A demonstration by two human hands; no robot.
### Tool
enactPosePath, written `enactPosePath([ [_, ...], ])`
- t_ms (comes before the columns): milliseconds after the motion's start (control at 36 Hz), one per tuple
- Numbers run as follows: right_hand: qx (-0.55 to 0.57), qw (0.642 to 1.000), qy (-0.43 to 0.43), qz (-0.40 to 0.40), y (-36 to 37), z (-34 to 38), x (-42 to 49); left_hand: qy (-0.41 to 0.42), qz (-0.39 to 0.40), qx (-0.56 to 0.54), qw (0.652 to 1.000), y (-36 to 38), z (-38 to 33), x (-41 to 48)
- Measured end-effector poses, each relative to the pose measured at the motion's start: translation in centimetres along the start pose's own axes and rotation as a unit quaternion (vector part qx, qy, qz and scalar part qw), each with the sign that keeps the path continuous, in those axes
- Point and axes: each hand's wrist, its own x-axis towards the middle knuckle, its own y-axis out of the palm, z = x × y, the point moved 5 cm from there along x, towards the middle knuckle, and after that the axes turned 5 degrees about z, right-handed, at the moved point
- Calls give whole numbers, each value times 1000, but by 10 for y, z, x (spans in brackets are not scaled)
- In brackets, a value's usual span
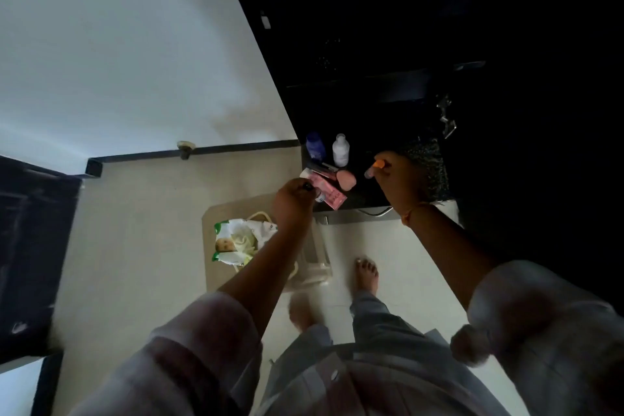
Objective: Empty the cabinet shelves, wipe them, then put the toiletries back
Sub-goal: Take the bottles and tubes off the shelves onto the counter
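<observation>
Gripping a tube (376, 167) in the right hand (398, 183) and a small dark item (308, 185) in the left hand (293, 201) at the crowded shelf (368, 192), the person risks tipping the white bottle (340, 150) standing just beyond, or dropping either.

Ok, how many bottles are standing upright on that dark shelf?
2: a blue bottle at the far left, and a white bottle just to its right. More may be hidden in the dark behind them.
</observation>
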Motion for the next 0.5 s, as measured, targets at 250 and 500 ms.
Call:
enactPosePath([
  [250, -52, 997, -46, 16, 25, -10, 33, 20, 23, 39, 999, 27, -2, 18],
  [500, -61, 993, -94, 31, 34, -6, 43, 14, 30, 40, 999, 48, 3, 23],
])
